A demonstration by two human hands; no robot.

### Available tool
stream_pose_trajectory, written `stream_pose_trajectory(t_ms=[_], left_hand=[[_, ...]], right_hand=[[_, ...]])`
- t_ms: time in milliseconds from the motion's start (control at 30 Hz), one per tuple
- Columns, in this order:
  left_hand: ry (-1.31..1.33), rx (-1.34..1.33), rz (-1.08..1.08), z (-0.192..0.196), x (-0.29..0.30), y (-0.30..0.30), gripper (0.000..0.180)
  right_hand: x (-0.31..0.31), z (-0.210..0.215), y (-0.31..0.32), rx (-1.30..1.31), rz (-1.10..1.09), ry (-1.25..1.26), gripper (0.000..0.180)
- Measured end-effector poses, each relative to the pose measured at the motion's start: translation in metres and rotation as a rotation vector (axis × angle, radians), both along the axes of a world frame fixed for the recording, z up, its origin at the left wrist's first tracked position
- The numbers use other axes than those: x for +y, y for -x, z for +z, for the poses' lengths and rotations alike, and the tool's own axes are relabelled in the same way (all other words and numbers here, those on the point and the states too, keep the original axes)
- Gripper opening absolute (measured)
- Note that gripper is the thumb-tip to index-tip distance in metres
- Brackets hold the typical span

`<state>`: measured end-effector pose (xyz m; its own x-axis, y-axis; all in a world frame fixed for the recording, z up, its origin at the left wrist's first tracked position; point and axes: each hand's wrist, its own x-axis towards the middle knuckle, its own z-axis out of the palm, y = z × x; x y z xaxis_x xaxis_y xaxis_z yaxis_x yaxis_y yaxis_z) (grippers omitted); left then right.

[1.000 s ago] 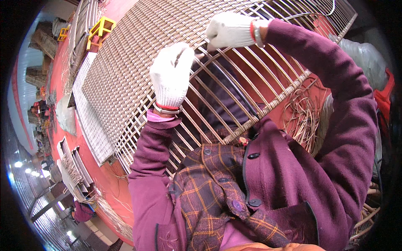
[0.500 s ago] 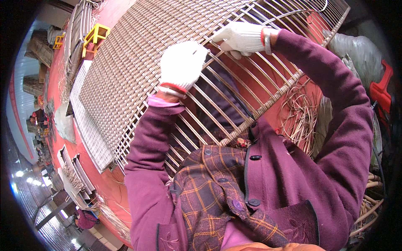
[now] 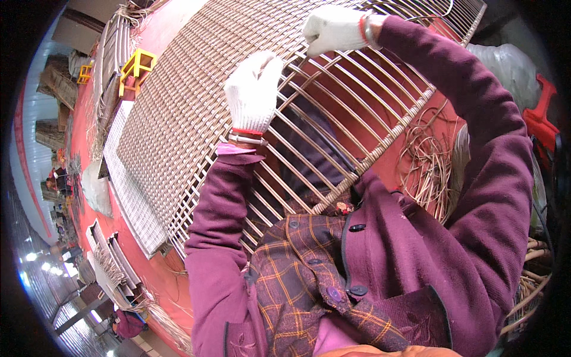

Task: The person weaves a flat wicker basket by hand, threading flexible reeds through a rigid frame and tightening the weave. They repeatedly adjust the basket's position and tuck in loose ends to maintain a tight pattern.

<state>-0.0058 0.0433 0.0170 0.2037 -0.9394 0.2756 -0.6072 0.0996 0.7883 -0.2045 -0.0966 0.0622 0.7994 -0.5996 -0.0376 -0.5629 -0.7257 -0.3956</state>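
A large panel of grey-brown wicker weave (image 3: 190, 77) slants across the view, its near side still bare parallel rods (image 3: 357, 89) ending in a wrapped rim (image 3: 380, 152). Both my hands wear white knit gloves. At the edge where weave meets rods, my left hand (image 3: 254, 92) rests with fingers curled; what they grip is hidden. Farther along that edge, to the right, my right hand (image 3: 336, 30) is closed in a fist above the rods. Whatever it holds is too small to make out.
Loose wicker strands (image 3: 425, 166) lie tangled on the red floor at right, near a red plastic object (image 3: 540, 113) and a clear plastic bag (image 3: 505, 71). A yellow stool (image 3: 137, 68) stands beyond the panel at left. A whitish woven side (image 3: 134, 190) borders the panel.
My right hand has moved up and away from my left hand, off the weave's edge. The left hand has shifted slightly left and turned more upright.
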Motion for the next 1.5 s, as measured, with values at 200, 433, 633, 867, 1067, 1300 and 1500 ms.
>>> stream_pose_trajectory(t_ms=[200,433,633,867,1067,1300,1500], left_hand=[[-0.244,0.128,-0.410,0.006,-0.033,0.011,0.027],[-0.151,-0.349,-0.529,-0.018,-0.036,0.014,0.037],[-0.167,-0.455,-0.452,-0.035,-0.041,0.030,0.028],[-0.182,-0.573,-0.410,-0.012,-0.036,0.030,0.021],[-0.059,-0.487,-0.484,-0.004,-0.016,0.003,0.030],[-0.315,-0.201,-0.305,0.000,0.038,-0.062,0.023],[-0.319,0.319,-0.283,-0.012,0.055,-0.067,0.019]], right_hand=[[0.004,-0.017,0.018,-0.191,0.031,0.177,0.026],[-0.017,-0.071,0.159,-0.050,-0.501,0.367,0.050],[-0.036,-0.132,0.200,0.005,-0.397,0.612,0.039],[-0.063,-0.107,0.159,-0.247,-0.579,0.021,0.026],[0.004,-0.045,0.127,-0.081,-0.467,0.140,0.042],[0.062,-0.049,0.059,-0.202,-0.635,-0.021,0.046],[0.054,-0.077,0.065,-0.315,-0.584,0.057,0.044]])
